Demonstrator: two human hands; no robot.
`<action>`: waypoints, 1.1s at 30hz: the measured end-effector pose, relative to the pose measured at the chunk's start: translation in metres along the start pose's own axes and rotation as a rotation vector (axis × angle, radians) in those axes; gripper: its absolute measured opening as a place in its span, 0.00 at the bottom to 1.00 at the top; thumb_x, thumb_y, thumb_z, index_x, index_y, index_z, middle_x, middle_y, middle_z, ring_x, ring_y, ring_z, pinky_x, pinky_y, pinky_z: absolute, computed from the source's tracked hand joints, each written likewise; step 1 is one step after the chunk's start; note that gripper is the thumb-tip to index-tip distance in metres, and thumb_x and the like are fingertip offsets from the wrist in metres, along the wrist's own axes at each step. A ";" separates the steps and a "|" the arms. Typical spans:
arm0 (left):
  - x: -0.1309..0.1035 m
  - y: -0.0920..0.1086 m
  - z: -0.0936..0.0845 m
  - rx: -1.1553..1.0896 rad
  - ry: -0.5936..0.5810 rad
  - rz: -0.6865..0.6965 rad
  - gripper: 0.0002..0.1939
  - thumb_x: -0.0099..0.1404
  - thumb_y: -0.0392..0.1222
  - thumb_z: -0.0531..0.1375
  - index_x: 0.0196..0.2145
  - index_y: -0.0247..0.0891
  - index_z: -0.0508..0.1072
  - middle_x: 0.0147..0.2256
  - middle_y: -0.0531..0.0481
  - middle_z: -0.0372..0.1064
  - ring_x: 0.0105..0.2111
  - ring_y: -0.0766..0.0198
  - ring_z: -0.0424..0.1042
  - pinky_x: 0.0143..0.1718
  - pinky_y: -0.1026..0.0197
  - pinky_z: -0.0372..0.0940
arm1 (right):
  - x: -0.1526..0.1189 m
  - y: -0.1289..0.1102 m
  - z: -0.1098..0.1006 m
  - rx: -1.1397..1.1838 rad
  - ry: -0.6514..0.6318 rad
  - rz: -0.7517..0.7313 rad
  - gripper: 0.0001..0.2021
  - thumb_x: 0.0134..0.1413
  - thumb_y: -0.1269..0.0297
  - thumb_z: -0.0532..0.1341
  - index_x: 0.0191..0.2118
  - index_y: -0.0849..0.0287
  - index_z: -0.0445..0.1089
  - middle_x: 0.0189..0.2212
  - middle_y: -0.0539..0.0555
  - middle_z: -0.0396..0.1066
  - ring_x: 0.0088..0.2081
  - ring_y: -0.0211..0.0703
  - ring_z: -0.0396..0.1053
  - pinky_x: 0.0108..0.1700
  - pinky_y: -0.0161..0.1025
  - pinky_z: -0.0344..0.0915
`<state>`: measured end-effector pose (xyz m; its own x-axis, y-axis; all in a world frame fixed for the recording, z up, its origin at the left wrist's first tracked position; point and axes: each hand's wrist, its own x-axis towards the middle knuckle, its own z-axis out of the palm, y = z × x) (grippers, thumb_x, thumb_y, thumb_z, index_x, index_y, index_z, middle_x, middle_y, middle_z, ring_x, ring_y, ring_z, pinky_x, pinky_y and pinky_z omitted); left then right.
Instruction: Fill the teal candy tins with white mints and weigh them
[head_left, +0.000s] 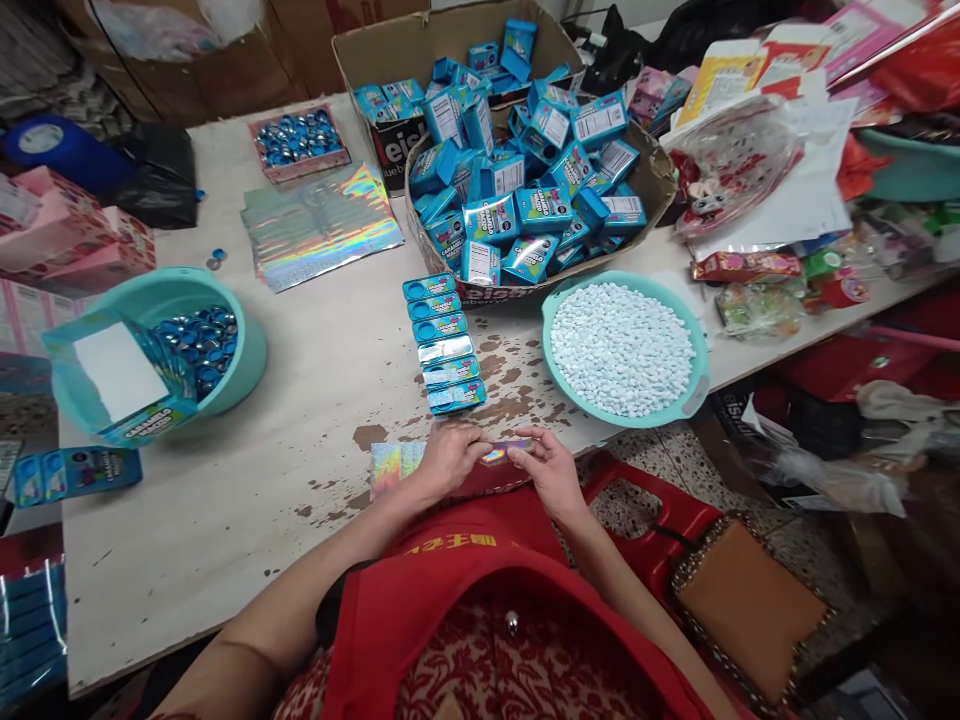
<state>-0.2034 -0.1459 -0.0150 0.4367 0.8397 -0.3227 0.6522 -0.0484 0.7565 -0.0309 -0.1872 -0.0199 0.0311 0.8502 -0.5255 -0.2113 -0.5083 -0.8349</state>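
Near the table's front edge, my left hand point(451, 458) and my right hand point(551, 470) pinch opposite ends of a small shiny holographic piece point(504, 450). Another holographic sheet point(394, 467) lies flat on the table, partly behind my left hand. Just beyond my hands, several small blue packs point(448, 350) stand in a column, one with a silvery face. To their right sits a turquoise basin point(553, 375) full of small pale pieces. Behind it, an open carton point(660, 185) holds many blue printed boxes.
At the left, a turquoise tub point(251, 350) holds blue caps and folded blue cards. Holographic sheets point(322, 230) and a small box of caps point(300, 140) lie farther back. A red stool point(652, 500) stands at the right, below the table.
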 end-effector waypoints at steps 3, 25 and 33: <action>-0.001 0.003 0.000 0.041 0.015 0.016 0.12 0.65 0.40 0.53 0.33 0.39 0.76 0.32 0.47 0.73 0.35 0.59 0.69 0.38 0.60 0.58 | 0.000 0.000 0.000 0.013 0.005 -0.008 0.21 0.37 0.57 0.70 0.40 0.57 0.67 0.23 0.46 0.72 0.26 0.38 0.68 0.32 0.37 0.66; -0.010 -0.013 -0.007 0.538 -0.072 0.159 0.18 0.70 0.47 0.46 0.33 0.36 0.71 0.33 0.46 0.70 0.36 0.59 0.67 0.43 0.55 0.55 | 0.020 -0.026 -0.014 -1.123 -0.121 -0.527 0.14 0.58 0.55 0.57 0.28 0.56 0.73 0.27 0.52 0.69 0.30 0.40 0.67 0.32 0.35 0.57; -0.030 -0.031 -0.033 0.454 -0.160 0.124 0.21 0.71 0.47 0.42 0.31 0.36 0.68 0.31 0.46 0.69 0.34 0.59 0.68 0.37 0.58 0.57 | 0.022 -0.029 -0.012 -1.184 -0.128 -0.590 0.16 0.61 0.54 0.54 0.30 0.55 0.74 0.29 0.53 0.70 0.33 0.42 0.68 0.34 0.36 0.59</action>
<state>-0.2569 -0.1517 -0.0102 0.5942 0.7213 -0.3560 0.7779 -0.4027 0.4823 -0.0126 -0.1550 -0.0091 -0.2821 0.9566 -0.0727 0.7762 0.1830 -0.6033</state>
